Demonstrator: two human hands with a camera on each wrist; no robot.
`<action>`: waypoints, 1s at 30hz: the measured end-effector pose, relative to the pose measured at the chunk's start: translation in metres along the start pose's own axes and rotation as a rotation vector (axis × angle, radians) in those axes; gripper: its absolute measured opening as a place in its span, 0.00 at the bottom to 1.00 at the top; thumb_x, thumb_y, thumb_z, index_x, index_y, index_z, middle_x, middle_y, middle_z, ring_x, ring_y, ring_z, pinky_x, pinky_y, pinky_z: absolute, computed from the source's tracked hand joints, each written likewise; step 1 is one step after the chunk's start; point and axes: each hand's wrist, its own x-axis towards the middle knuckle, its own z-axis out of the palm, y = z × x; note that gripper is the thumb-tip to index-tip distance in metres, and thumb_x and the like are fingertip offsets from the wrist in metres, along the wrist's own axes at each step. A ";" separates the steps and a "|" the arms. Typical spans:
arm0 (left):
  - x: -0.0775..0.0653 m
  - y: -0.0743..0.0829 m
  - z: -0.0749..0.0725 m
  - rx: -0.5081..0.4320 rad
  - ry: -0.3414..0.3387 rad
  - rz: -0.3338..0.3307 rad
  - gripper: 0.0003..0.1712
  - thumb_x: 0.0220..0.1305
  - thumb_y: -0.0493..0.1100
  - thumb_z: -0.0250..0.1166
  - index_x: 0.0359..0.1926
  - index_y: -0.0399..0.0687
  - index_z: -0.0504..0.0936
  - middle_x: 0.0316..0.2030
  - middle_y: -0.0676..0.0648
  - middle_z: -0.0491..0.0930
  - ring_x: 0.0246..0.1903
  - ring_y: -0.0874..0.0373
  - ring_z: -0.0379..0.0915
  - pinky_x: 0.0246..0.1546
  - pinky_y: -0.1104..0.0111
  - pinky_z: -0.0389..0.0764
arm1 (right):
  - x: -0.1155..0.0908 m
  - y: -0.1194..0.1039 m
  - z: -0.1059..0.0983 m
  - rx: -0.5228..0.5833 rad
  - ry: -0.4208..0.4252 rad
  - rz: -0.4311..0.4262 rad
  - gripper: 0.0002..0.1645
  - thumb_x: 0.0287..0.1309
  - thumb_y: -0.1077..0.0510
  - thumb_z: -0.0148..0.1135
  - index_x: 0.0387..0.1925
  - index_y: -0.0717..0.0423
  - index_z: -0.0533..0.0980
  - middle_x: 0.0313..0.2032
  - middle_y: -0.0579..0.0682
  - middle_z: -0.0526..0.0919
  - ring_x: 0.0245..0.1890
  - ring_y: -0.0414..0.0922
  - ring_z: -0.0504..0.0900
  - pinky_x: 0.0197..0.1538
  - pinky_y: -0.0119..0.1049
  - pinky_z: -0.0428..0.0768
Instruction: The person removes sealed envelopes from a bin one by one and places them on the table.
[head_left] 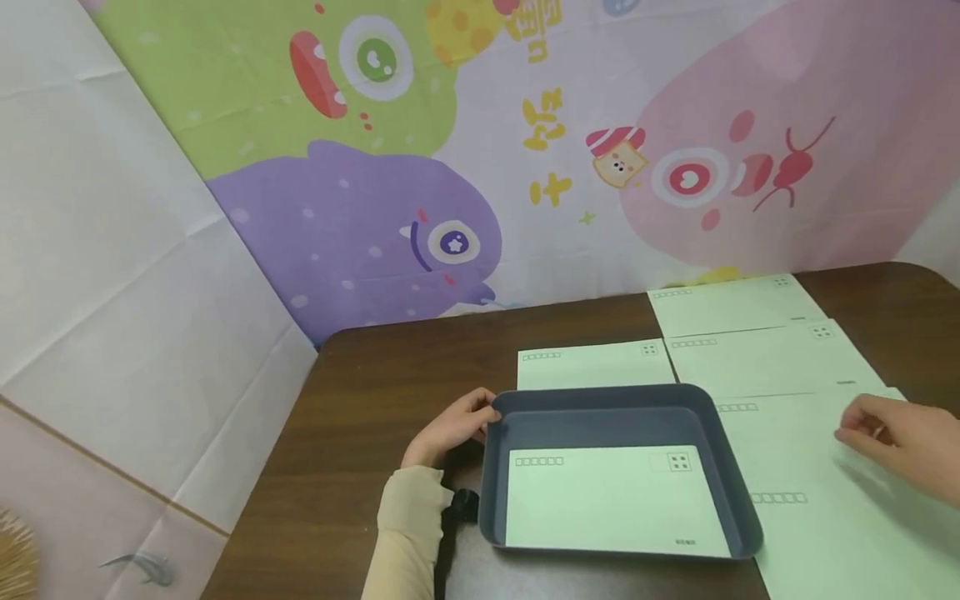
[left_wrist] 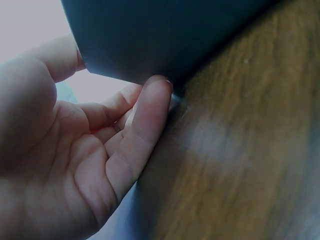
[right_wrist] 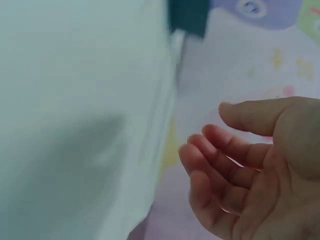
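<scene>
A dark grey-blue tray (head_left: pixel 600 427) sits in front of me, with a pale green envelope (head_left: pixel 607 504) lying flat in its near part. At the tray's far left corner, my left hand (head_left: pixel 453 425) holds the edge, thumb over the rim. The left wrist view shows its fingers curled at the underside of the tray wall (left_wrist: pixel 155 35). My right hand (head_left: pixel 903 442) hovers over the envelopes (head_left: pixel 795 450) on the right, casting a shadow. Its fingers are loosely bent, and in the right wrist view nothing lies between them.
More pale envelopes overlap on the brown table (head_left: pixel 375 417): one behind the tray (head_left: pixel 592 367), several in a column at right, up to the far edge (head_left: pixel 735 307). A cartoon-printed cloth (head_left: pixel 420 225) hangs behind. A black wrist device (head_left: pixel 465 505) is by the tray's left side.
</scene>
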 end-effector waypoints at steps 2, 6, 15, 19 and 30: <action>-0.004 0.005 0.000 -0.004 -0.007 0.006 0.15 0.62 0.42 0.51 0.45 0.37 0.71 0.37 0.43 0.74 0.29 0.58 0.71 0.38 0.61 0.78 | 0.004 -0.021 -0.008 0.006 0.026 -0.062 0.09 0.54 0.54 0.60 0.30 0.56 0.73 0.25 0.44 0.76 0.25 0.40 0.72 0.27 0.34 0.70; 0.000 -0.006 0.002 -0.012 -0.018 0.002 0.16 0.62 0.44 0.51 0.47 0.38 0.70 0.38 0.44 0.74 0.30 0.57 0.71 0.38 0.61 0.78 | 0.016 -0.050 -0.024 0.087 0.048 -0.111 0.14 0.57 0.48 0.57 0.35 0.56 0.74 0.30 0.47 0.79 0.30 0.44 0.76 0.29 0.36 0.73; 0.004 -0.015 -0.002 -0.003 -0.001 0.001 0.15 0.62 0.47 0.52 0.45 0.43 0.71 0.38 0.45 0.74 0.31 0.56 0.72 0.36 0.64 0.78 | 0.035 -0.090 -0.012 0.259 -0.091 -0.152 0.26 0.55 0.43 0.58 0.43 0.60 0.72 0.39 0.55 0.78 0.34 0.45 0.77 0.29 0.35 0.73; 0.006 -0.013 -0.001 0.002 0.001 -0.014 0.15 0.61 0.47 0.52 0.44 0.44 0.72 0.38 0.46 0.74 0.31 0.56 0.72 0.36 0.64 0.78 | 0.040 -0.093 0.001 0.274 -0.116 -0.152 0.37 0.51 0.41 0.61 0.49 0.67 0.67 0.42 0.62 0.75 0.36 0.49 0.76 0.30 0.36 0.72; 0.005 -0.001 0.002 0.078 0.007 -0.022 0.12 0.64 0.45 0.49 0.43 0.43 0.70 0.38 0.45 0.72 0.33 0.55 0.71 0.34 0.64 0.77 | 0.041 -0.094 0.023 0.433 -0.260 -0.026 0.38 0.56 0.50 0.59 0.56 0.72 0.55 0.43 0.69 0.71 0.22 0.44 0.77 0.26 0.37 0.75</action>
